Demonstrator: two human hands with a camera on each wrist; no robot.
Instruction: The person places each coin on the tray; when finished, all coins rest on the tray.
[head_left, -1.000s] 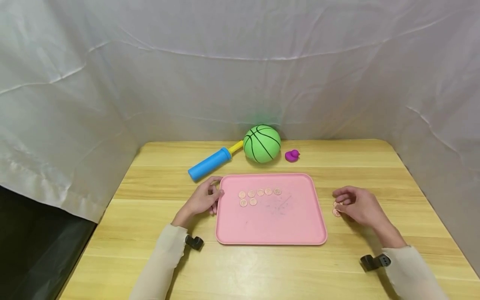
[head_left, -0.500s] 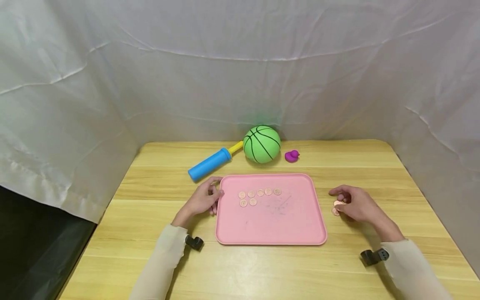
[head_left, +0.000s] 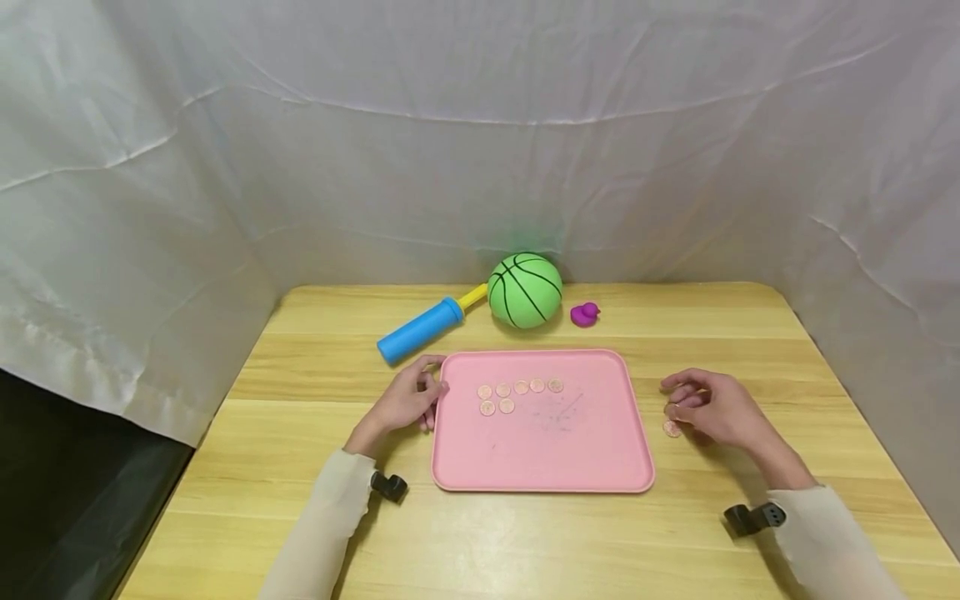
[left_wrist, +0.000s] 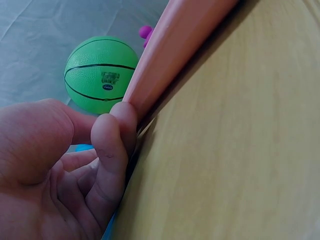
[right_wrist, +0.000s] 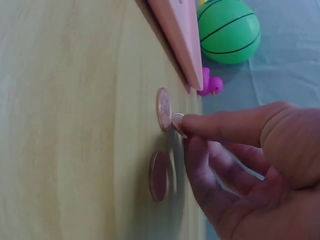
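My left hand (head_left: 405, 397) holds the left rim of the pink tray (head_left: 540, 458), thumb against the rim. In the left wrist view that tray's edge (left_wrist: 165, 55) meets the thumb and a finger. Several copper-coloured coins (head_left: 521, 387) lie on the tray in two rows, the upper row longer. To the right of the tray, my right hand (head_left: 716, 408) pinches a coin (right_wrist: 178, 123) between thumb and finger just above the table. Below it, one coin (right_wrist: 163, 109) lies close to the pinched one, and another coin (right_wrist: 158, 176) lies nearer the wrist.
A green ball (head_left: 525, 290) with black lines stands behind the tray. To its left lies a blue hand pump (head_left: 420, 331) with a yellow end, to its right a purple toy duck (head_left: 585, 314). Grey cloth (head_left: 480, 167) hangs around the wooden table (head_left: 480, 542).
My right hand has shifted slightly over the coins; its forefinger reached out a little, then drew back. The left hand, the tray and the coins on it stay put.
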